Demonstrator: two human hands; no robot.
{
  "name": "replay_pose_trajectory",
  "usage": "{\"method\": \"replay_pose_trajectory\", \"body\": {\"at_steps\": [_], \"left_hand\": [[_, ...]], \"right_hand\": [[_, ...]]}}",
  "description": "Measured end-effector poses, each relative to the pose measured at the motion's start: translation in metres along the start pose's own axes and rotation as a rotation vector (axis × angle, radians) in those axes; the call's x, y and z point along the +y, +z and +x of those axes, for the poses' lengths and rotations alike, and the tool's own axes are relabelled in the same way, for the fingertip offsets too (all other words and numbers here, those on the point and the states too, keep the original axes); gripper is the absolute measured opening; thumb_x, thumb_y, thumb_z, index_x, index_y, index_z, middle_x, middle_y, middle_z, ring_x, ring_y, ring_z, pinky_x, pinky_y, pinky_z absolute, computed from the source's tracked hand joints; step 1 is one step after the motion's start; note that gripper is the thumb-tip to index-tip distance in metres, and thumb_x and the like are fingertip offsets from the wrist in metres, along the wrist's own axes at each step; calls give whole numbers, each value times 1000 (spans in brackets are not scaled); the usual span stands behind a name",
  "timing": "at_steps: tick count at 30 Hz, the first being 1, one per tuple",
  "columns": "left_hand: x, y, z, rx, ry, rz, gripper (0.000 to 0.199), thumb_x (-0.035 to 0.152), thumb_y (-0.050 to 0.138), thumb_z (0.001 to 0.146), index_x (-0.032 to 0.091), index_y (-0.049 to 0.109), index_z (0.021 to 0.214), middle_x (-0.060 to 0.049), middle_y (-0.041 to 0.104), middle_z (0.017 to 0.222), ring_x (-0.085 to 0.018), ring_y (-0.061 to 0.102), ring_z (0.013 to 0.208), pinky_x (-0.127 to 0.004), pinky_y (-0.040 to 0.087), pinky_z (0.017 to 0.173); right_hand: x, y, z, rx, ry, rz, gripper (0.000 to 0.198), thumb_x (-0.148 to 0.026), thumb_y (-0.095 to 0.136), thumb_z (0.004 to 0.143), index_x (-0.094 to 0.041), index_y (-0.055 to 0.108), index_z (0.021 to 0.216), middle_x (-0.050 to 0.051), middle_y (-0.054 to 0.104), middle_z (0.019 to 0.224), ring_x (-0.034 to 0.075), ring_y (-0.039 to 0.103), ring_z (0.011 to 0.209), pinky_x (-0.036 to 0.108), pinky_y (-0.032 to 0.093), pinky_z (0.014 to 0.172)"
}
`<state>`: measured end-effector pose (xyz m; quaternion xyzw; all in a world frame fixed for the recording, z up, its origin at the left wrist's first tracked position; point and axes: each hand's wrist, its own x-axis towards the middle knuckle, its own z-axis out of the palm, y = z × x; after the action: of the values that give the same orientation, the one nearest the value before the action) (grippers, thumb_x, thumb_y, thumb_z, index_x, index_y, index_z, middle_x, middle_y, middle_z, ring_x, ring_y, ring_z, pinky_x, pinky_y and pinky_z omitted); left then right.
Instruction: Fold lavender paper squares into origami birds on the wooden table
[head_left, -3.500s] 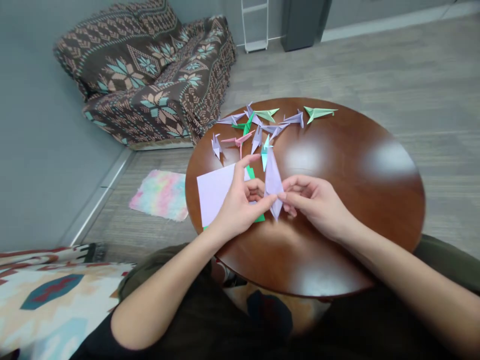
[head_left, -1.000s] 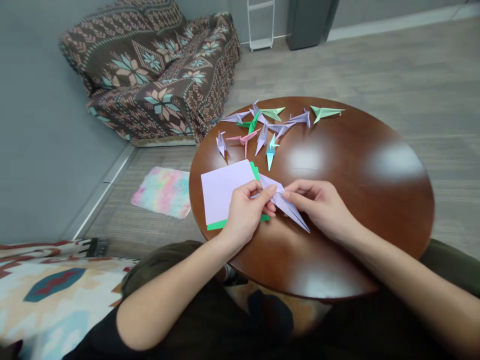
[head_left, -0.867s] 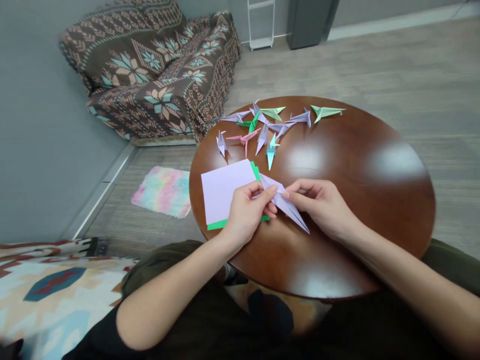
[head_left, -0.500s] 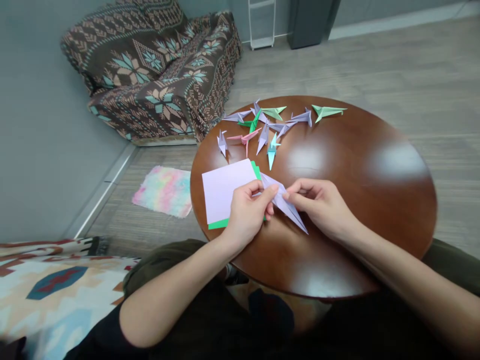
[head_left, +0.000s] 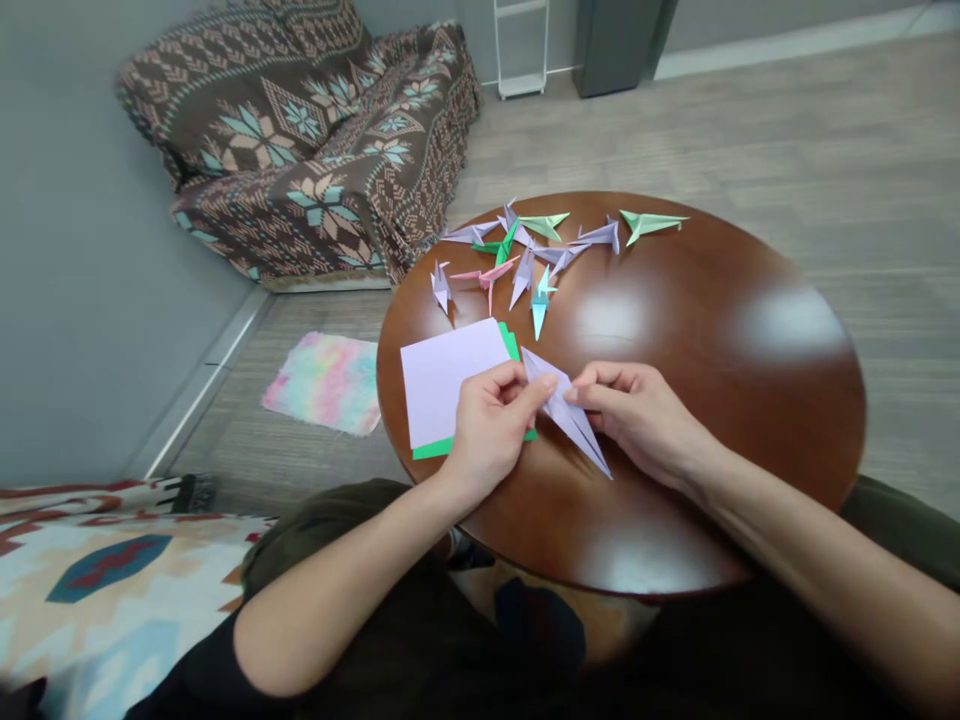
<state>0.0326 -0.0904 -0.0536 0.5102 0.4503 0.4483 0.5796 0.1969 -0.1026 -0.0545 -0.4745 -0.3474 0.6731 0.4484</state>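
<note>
A long, pointed piece of folded lilac origami paper [head_left: 576, 424] is held between my two hands above the round brown table. My left hand [head_left: 495, 410] pinches its left side, thumb on top. My right hand [head_left: 637, 405] grips the opposite edge between thumb and forefinger. One sharp tip of the paper points toward me, and the other end points up and left. Close by my left hand lies a stack of square origami paper [head_left: 450, 375], lilac on top with green sheets showing beneath; the hand hides its right part.
Several folded paper cranes [head_left: 523, 275] in lilac, green, pink and blue sit at the table's [head_left: 720, 400] far left, with a pale green one [head_left: 649, 224] apart from them. Beyond are a sofa under a patterned cover [head_left: 315, 160] and a pastel rug [head_left: 324, 382] on the floor.
The lower tip of the folded lilac paper has swung slightly down toward me. Both hands keep their pinch, with the right hand's fingers shifted a little. The whole view has moved slightly.
</note>
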Motion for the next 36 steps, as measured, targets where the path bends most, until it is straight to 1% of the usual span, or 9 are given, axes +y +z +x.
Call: {"method": "replay_pose_trajectory", "body": {"at_steps": [4, 7, 11, 13, 18, 21, 25, 32, 36], "left_hand": [[-1, -9, 8, 21, 50, 0, 39, 40, 77, 86, 16, 56, 63, 6, 48, 55, -6, 36, 51, -21, 28, 50], [1, -17, 15, 124, 141, 20, 35, 35, 77, 86, 16, 58, 64, 5, 50, 58, -7, 41, 55, -21, 33, 54], [4, -16, 15, -148, -14, 52, 28, 37, 74, 87, 15, 64, 73, 0, 61, 70, -12, 54, 66, -23, 45, 66], [5, -13, 13, -229, -41, 102, 30, 39, 74, 87, 15, 63, 73, 2, 58, 69, -12, 53, 65, -23, 45, 64], [6, -10, 11, -243, -67, 129, 26, 39, 76, 85, 15, 66, 81, 3, 58, 69, -9, 53, 61, -19, 43, 57], [8, -11, 10, -226, -164, 12, 30, 43, 75, 86, 15, 67, 94, 0, 66, 77, -11, 63, 65, -19, 50, 59], [9, -14, 9, -315, -324, -127, 36, 42, 81, 81, 16, 66, 99, -4, 73, 83, -14, 71, 67, -24, 58, 62], [11, -22, 16, -293, -307, 28, 30, 30, 88, 72, 12, 70, 87, 0, 67, 58, -6, 57, 47, -14, 42, 46], [12, -24, 21, -111, -231, -40, 40, 34, 89, 73, 15, 65, 98, 0, 70, 62, -9, 63, 51, -15, 45, 48]], "right_hand": [[-2, -1, -1, 8, 15, 7, 15, -19, 81, 63, -16, 67, 58, -1, 64, 59, 9, 55, 55, 22, 47, 57], [-2, -7, -1, 4, 16, -3, 15, -22, 82, 64, -16, 70, 59, 1, 68, 62, 12, 61, 58, 24, 52, 60], [-5, -14, 0, 31, -100, -146, 18, -33, 83, 77, -16, 77, 79, 1, 69, 70, 12, 61, 63, 23, 50, 61], [-7, -15, 0, -3, -139, -239, 24, -38, 83, 81, -17, 75, 86, -1, 65, 66, 11, 56, 59, 22, 45, 55], [-10, -12, 0, -103, -116, -244, 29, -37, 87, 76, -17, 67, 79, -4, 60, 54, 9, 51, 47, 22, 38, 47], [-9, -12, 1, -97, -117, -197, 30, -39, 87, 77, -16, 68, 78, 0, 68, 59, 11, 59, 50, 22, 47, 52], [-7, -15, 3, -17, -178, -62, 31, -41, 88, 75, -18, 68, 77, 4, 75, 70, 15, 71, 63, 27, 59, 66], [-15, -27, 2, 19, -226, -244, 27, -32, 88, 75, -20, 70, 91, 2, 76, 71, 15, 67, 55, 25, 53, 53], [-16, -27, 1, -34, -288, -263, 22, -29, 86, 79, -22, 68, 90, 0, 76, 73, 15, 70, 60, 24, 55, 57]]}}
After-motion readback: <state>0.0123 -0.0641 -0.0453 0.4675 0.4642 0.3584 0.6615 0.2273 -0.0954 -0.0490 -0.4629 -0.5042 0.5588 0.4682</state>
